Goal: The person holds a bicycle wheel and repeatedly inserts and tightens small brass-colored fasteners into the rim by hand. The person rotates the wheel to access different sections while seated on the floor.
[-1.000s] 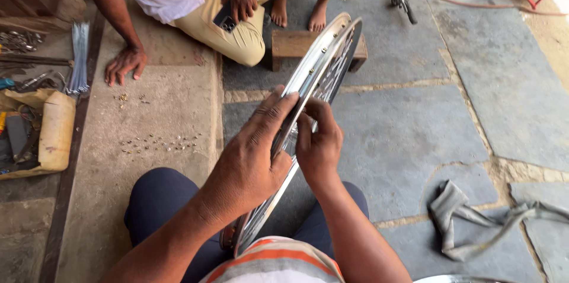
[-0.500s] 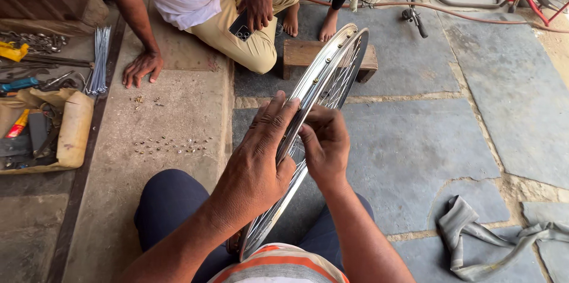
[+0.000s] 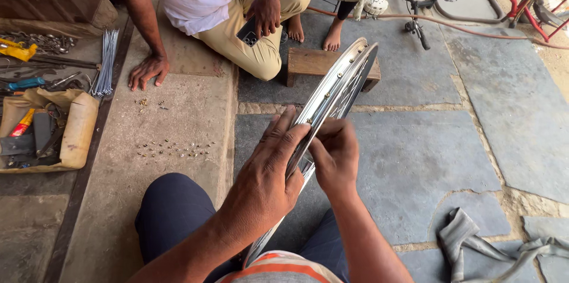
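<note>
Bare slate floor (image 3: 450,141) open rightward, wooden block (image 3: 314,62) ahead, seemingly small nuts (image 3: 172,149) scattered left

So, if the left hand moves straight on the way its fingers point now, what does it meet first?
The left hand lies on the wheel rim, fingers pointing along it. Going on, it would probably meet the wooden block under the rim's far end, though depth is unclear.
</note>
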